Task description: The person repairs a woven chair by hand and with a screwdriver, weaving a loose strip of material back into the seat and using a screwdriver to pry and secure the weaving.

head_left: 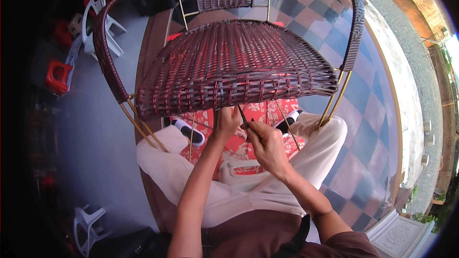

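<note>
Chair edge runs crosswise just beyond, left hand nearer, grip hidden, right hand closed round a dark strip.

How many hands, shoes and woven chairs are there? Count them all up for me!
Hands: 2, the left hand and the right hand
Shoes: 2, the left shoe and the right shoe
Woven chair: 1
Total: 5

red mat: white character-like print, partly covered | pale panel: marks too small to read
</note>
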The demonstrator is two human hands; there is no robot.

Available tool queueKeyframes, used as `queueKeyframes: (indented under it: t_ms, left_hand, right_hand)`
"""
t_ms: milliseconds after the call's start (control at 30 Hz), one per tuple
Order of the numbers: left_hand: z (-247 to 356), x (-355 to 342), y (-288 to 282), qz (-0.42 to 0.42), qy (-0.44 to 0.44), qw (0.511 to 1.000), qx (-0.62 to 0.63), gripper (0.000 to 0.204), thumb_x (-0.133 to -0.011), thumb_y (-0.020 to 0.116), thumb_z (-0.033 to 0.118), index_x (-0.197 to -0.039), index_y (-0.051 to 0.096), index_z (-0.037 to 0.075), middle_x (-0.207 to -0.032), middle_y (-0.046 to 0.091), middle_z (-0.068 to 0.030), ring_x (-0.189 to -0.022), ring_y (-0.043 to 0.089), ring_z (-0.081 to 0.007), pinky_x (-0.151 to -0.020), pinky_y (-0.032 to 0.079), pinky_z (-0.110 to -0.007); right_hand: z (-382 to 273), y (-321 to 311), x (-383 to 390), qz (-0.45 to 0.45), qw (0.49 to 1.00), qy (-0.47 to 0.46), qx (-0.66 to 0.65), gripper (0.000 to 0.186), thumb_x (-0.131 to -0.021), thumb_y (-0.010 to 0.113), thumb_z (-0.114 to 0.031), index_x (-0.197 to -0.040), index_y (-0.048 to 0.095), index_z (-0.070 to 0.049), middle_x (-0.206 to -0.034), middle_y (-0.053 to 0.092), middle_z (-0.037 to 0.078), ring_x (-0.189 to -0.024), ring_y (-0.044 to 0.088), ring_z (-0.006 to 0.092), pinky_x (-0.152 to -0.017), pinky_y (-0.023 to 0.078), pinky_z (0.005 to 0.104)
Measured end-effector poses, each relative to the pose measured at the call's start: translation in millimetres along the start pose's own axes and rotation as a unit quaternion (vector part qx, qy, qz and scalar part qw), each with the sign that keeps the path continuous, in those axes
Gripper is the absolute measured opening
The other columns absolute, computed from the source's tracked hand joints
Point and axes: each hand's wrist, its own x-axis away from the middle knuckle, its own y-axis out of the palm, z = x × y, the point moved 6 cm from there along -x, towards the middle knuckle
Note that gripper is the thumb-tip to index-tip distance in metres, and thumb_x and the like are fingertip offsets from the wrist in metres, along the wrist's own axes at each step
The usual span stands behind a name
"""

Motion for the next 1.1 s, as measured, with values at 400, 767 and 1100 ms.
queueKeyframes:
  t_ms: [400,767,1100]
  left_hand:
    - [-1,14,-7,0.015,-0.036,0.999,0.036,0.027,-0.091,0.048,0.013,-0.113,0.051,-0.003,-0.111,0.054,-0.0184,-0.103,0.051,-0.0314,-0.09,0.037,-0.039]
    - [-15,15,-7,0.047,-0.041,0.993,0.095,0.025,-0.091,0.045,0.007,-0.113,0.054,0.0,-0.107,0.057,-0.0098,-0.099,0.052,-0.02,-0.084,0.041,-0.029]
    - [1,6,-7,0.067,-0.049,0.975,0.205,0.014,-0.084,0.05,0.003,-0.095,0.059,0.002,-0.086,0.057,-0.009,-0.084,0.055,-0.0237,-0.074,0.042,-0.033]
  right_hand:
    - [-4,-18,20,0.07,0.967,0.051,-0.241,0.03,-0.086,0.042,0.007,-0.115,0.05,0.004,-0.102,0.06,0.013,-0.063,0.058,0.0097,-0.057,0.047,0.0196]
    - [-38,-94,26,0.213,0.969,-0.122,-0.036,0.026,-0.087,0.045,0.0,-0.111,0.052,0.002,-0.085,0.059,0.011,-0.077,0.057,0.018,-0.072,0.045,0.0277]
    - [-38,10,-24,-0.01,0.906,-0.374,0.2,0.043,-0.064,0.061,0.005,-0.106,0.06,-0.006,-0.083,0.054,0.008,-0.065,0.056,0.0209,-0.053,0.046,0.032]
